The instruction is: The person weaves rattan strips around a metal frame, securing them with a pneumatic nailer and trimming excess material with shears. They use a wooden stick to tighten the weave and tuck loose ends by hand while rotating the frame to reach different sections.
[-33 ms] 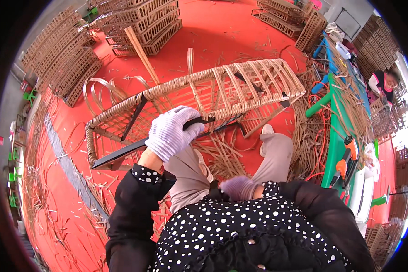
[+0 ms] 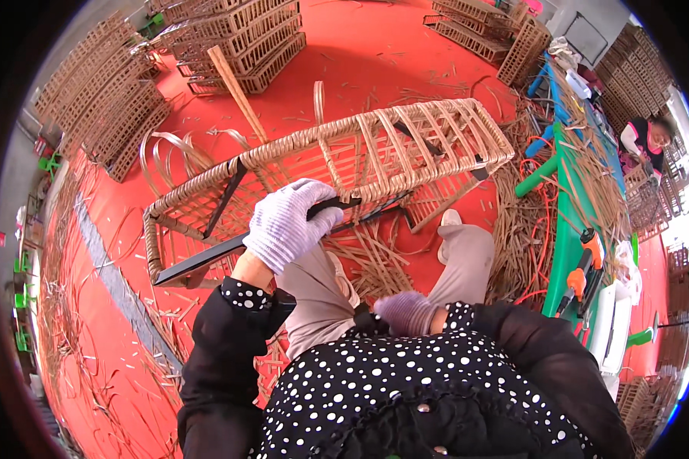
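A woven rattan-like frame [image 2: 436, 153] stands tilted in front of my knees. Pale strips wrap its rim and cross its right part, while its near left edge is a bare black bar [image 2: 200, 262]. My left hand [image 2: 289, 223], in a white knit glove, is closed around this bar where the wrapping ends. Low against my lap is my right hand [image 2: 407, 314], in a pale purplish glove. Its fingers are curled, and what they may hold is hidden. Loose strip ends [image 2: 180, 149] loop up from the frame's far left side.
Cut strips [image 2: 375, 264] litter the red floor between my feet. On the right, a green table [image 2: 566, 222] carries more strips and orange-and-black power tools [image 2: 582, 275]. Stacked woven frames [image 2: 241, 50] stand at the back. Another person [image 2: 649, 145] is at the far right.
My right hand has shifted slightly upward and looks less blurred. The left hand keeps its hold on the bar, and the frame has barely moved.
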A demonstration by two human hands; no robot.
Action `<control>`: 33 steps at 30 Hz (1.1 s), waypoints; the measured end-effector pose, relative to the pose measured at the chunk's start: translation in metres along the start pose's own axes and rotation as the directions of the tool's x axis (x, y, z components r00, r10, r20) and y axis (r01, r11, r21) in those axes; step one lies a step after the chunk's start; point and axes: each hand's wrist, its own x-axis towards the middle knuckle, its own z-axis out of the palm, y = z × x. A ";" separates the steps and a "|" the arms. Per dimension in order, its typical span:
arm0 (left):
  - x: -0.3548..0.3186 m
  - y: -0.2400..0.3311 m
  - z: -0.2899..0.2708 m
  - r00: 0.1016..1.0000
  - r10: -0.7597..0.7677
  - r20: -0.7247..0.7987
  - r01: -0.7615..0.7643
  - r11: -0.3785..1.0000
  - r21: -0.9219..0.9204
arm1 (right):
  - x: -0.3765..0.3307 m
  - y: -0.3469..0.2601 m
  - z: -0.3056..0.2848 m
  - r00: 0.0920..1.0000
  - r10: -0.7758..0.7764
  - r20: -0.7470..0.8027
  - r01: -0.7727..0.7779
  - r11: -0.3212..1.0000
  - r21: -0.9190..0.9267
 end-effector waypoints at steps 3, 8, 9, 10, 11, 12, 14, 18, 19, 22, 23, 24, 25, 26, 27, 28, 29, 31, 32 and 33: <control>0.003 -0.004 0.000 0.998 -0.027 0.050 0.031 0.997 -0.068 | -0.012 0.015 -0.019 0.997 0.025 -0.079 -0.024 0.999 0.022; 0.005 -0.012 -0.009 0.984 -0.088 0.152 0.142 0.907 -0.397 | -0.010 0.019 -0.024 0.999 -0.021 -0.041 0.021 1.000 0.014; 0.006 -0.014 -0.013 0.983 -0.091 0.162 0.153 0.891 -0.428 | -0.009 0.020 -0.025 0.995 -0.064 0.082 0.062 0.998 0.019; 0.008 -0.015 -0.017 0.980 -0.095 0.177 0.166 0.877 -0.450 | -0.010 0.021 -0.026 0.976 -0.152 0.158 0.136 0.985 0.106; 0.011 -0.016 -0.020 0.971 -0.121 0.208 0.206 0.865 -0.457 | -0.010 0.026 -0.032 0.944 -0.202 0.261 0.159 0.971 0.176; 0.014 -0.017 -0.022 0.975 -0.126 0.183 0.190 0.901 -0.390 | -0.018 0.034 -0.038 0.957 -0.259 0.129 0.215 0.935 0.283; 0.017 -0.015 -0.021 0.950 -0.063 0.304 0.176 0.915 -0.362 | -0.019 0.049 -0.059 0.962 -0.142 -0.232 0.272 0.481 0.834; 0.014 -0.005 -0.014 0.951 -0.056 0.304 0.124 0.970 -0.210 | -0.008 0.067 -0.094 0.889 0.193 -0.415 0.458 -0.403 0.793; 0.013 -0.002 -0.014 0.960 -0.047 0.276 0.103 0.976 -0.191 | -0.002 0.063 -0.096 0.840 0.246 -0.484 0.535 -0.530 0.658; 0.002 0.006 -0.016 0.965 -0.029 0.261 0.081 0.979 -0.188 | 0.008 0.053 -0.094 0.804 0.292 -0.518 0.591 -0.494 0.638; -0.001 0.009 -0.015 0.966 -0.036 0.257 0.084 0.981 -0.176 | 0.008 0.049 -0.091 0.790 0.326 -0.518 0.612 -0.457 0.645; -0.005 0.014 -0.012 0.988 0.029 0.152 0.009 0.971 -0.240 | 0.008 0.045 -0.088 0.777 0.381 -0.502 0.628 -0.411 0.660; -0.007 0.017 -0.008 0.986 0.110 0.123 -0.096 0.988 -0.119 | 0.005 0.042 -0.085 0.758 0.366 -0.540 0.652 -0.420 0.631; -0.009 0.019 -0.004 0.973 0.195 0.120 -0.197 0.980 0.005 | 0.003 0.039 -0.083 0.759 0.378 -0.530 0.651 -0.418 0.634; -0.010 0.021 0.002 0.952 0.281 0.125 -0.296 0.947 0.128 | 0.000 0.037 -0.080 0.752 0.400 -0.524 0.658 -0.412 0.631; -0.014 0.024 0.007 0.946 0.311 0.097 -0.324 0.930 0.174 | -0.003 0.035 -0.078 0.744 0.385 -0.545 0.668 -0.433 0.605; -0.019 0.026 0.010 0.946 0.288 0.149 -0.319 0.907 0.275 | -0.006 0.034 -0.076 0.736 0.391 -0.552 0.676 -0.451 0.582; -0.027 0.029 0.018 0.906 0.406 0.118 -0.414 0.798 0.438 | -0.012 0.031 -0.072 0.727 0.424 -0.540 0.686 -0.459 0.565; -0.030 0.029 0.021 0.888 0.447 0.105 -0.442 0.771 0.459 | -0.014 0.031 -0.070 0.727 0.446 -0.522 0.686 -0.448 0.573; -0.033 0.029 0.023 0.881 0.462 0.099 -0.457 0.781 0.425 | -0.016 0.030 -0.067 0.725 0.466 -0.507 0.687 -0.437 0.581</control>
